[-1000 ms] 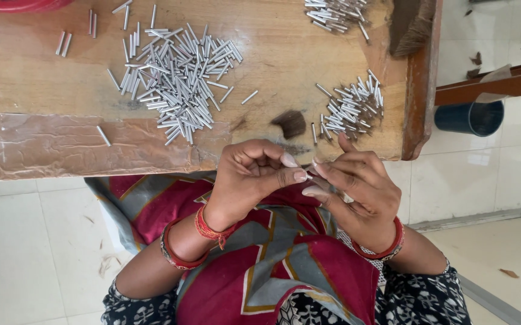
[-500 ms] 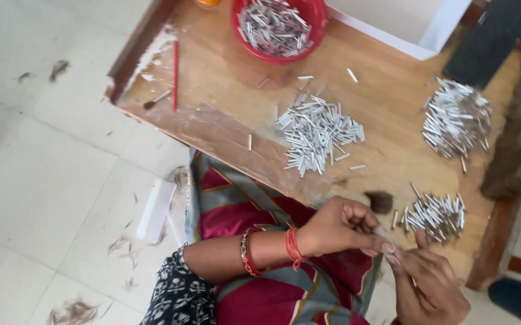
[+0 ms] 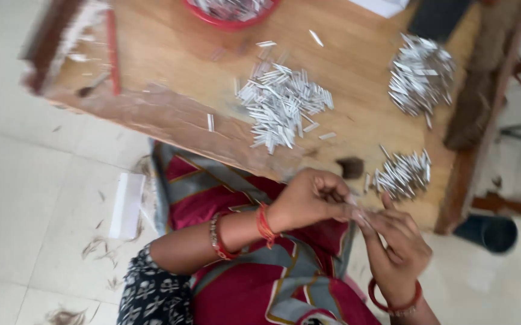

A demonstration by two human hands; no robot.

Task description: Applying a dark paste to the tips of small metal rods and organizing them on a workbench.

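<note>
A worn wooden surface (image 3: 170, 42) stands on a pale tiled floor (image 3: 26, 198); beside its right edge, a dark cup (image 3: 488, 232) rests.

Silvery-white metal strips (image 3: 284, 105) in heaps, brown wooden bench (image 3: 170, 54), red bowl (image 3: 230, 23) rim, maroon cloth with grey and gold bands (image 3: 254, 283) beneath the left hand (image 3: 311, 198), red bangles (image 3: 265, 224), black-and-white patterned sleeve (image 3: 155, 292), cream floor tiles (image 3: 26, 198)
</note>
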